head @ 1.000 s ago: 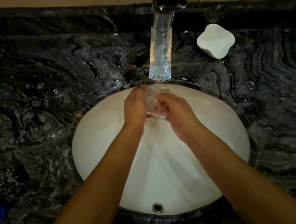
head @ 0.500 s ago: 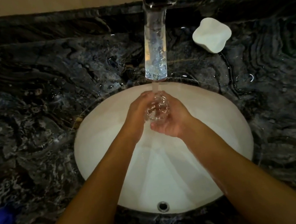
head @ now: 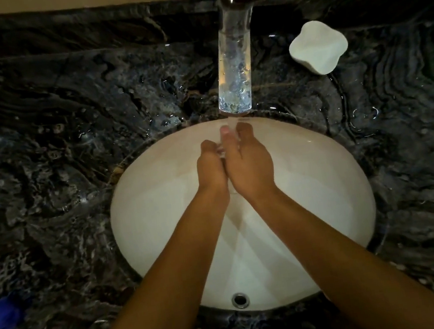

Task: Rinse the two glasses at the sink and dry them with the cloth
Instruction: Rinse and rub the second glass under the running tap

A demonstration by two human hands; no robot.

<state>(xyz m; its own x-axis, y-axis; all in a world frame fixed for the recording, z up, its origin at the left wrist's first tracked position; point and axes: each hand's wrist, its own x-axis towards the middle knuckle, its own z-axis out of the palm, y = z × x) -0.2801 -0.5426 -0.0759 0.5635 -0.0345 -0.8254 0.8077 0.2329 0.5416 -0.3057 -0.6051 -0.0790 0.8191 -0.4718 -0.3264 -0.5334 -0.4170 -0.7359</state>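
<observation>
Glass (head: 221,151): a small clear patch showed between the two hands, over the far half of the sink, directly under the water stream; the rest of its body was covered.
Left hand (head: 210,165): back of the hand faced the camera, pressed against the left side of the glass; its fingers (head: 207,146) curled inward round the glass.
Right hand (head: 249,161): lay against the right side of the glass, touching the left hand along its inner edge; two fingers (head: 244,129) reached far past the glass into the stream, only slightly bent. Whether this hand gripped the glass or merely lay flat against it could not be told.
Hidden parts: rim, base and tilt of the glass were not visible; only one glass could be made out.
Faucet (head: 233,57): clear spout at far centre, water running, its outlet just above the fingertips.
Sink (head: 163,228): white oval basin, with open room to the left, right and near side of the hands; drain (head: 240,299) at the near edge.
Counter (head: 54,160): dark veined stone, wet around the far rim of the sink.
White object (head: 318,47): lobed shape on the counter, far right of the faucet.
Blue object (head: 0,320): blurred and cut off at the near-left edge; its type was not identifiable.
</observation>
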